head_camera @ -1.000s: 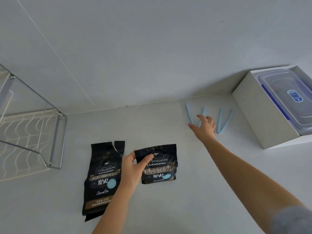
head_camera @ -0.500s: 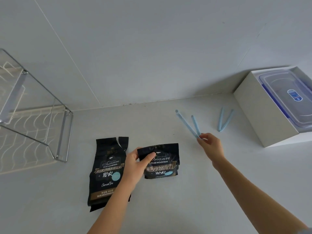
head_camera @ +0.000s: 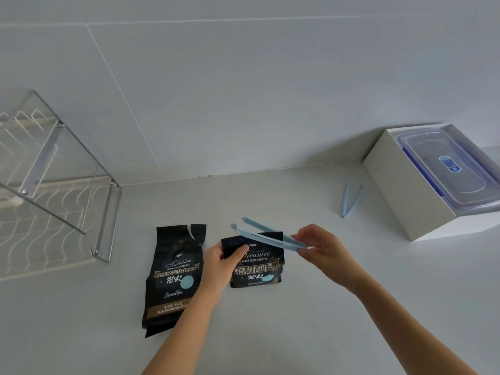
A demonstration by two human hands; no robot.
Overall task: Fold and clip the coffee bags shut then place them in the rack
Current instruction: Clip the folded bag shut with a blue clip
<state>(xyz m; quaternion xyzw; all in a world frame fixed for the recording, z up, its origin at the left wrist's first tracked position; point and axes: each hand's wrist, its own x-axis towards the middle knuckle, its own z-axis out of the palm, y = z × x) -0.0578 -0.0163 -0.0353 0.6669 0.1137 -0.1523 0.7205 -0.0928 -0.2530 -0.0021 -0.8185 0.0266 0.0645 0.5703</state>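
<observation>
Now the right grip [head_camera: 322,247] is pinching the open clip [head_camera: 266,236] at its hinge, arms pointing left over the folded top of the bag [head_camera: 257,266] that the left grip [head_camera: 219,263] is pinching on the tabletop [head_camera: 297,320].

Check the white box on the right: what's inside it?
A clear plastic container with a blue-trimmed lid fills the white box. Its contents cannot be made out, and the box floor beneath is covered.
</observation>
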